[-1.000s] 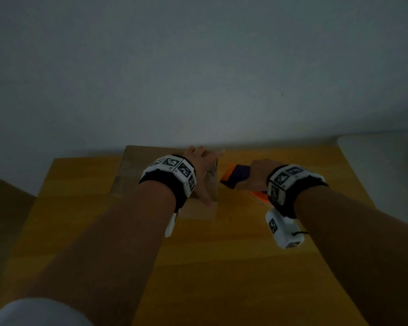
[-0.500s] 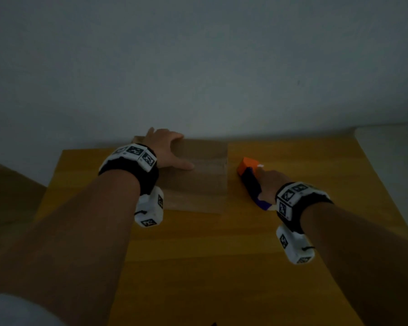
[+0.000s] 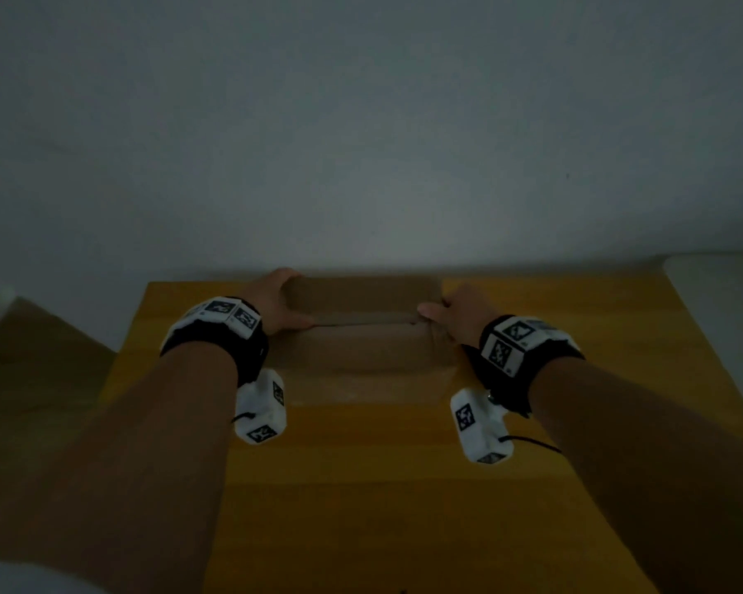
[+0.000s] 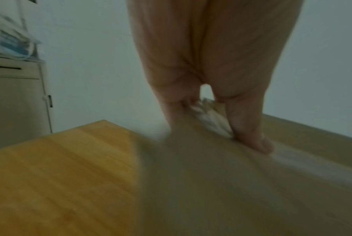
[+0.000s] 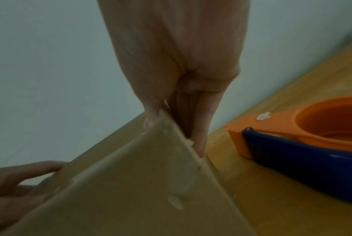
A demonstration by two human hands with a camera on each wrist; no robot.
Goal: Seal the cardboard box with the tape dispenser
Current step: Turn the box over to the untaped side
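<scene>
- Head view: the cardboard box [image 3: 363,336] is brown and low, its flaps folded shut with a dark seam running left to right across the top. It sits on the yellow wooden table [image 3: 361,486], at the far edge against the grey wall [image 3: 361,122].
- The left hand [image 3: 275,304] holds the box's left end, thumb lying along the seam and fingers wrapped over the far corner. The right hand [image 3: 455,315] holds the box's right end, thumb on top at the seam. The two hands are well apart, the box between them.
- A wide stretch of table lies bare on the near side of the box; strips of it show left and right of the box.
- Left wrist view: blurred. The left hand [image 4: 211,71] presses on the box [image 4: 231,183], thumb flat on the top beside a pale scuffed patch. A cabinet [image 4: 15,99] stands beyond the table's corner.
- Right wrist view: the right hand [image 5: 179,71] pinches the box [image 5: 140,183] at its edge, thumb on top, fingers down the side. The tape dispenser [image 5: 304,143], orange with a dark blue handle, lies on the table just right of the box, not held.
</scene>
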